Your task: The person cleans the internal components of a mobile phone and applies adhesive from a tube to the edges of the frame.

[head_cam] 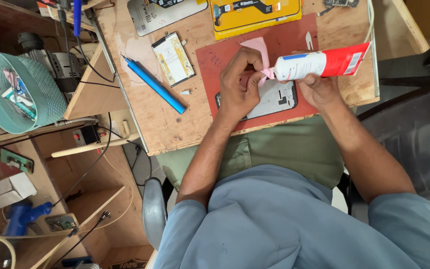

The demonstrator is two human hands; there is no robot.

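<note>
While hands (274, 82) grip tube (319, 64) (near table edge (255, 130)).

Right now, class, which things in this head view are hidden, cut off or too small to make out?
- Tube nozzle: wrapped in pink cloth, pinched by left hand.
- Phone frame: mostly hidden beneath both hands; right hand covers its right end.
- Yellow package: cut off by the top edge.
- Teal basket contents: too small to identify.

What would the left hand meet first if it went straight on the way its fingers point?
The left hand points toward the tube's nozzle; its fingers already pinch the pink cloth there, so the red-and-white tube comes next.
</note>
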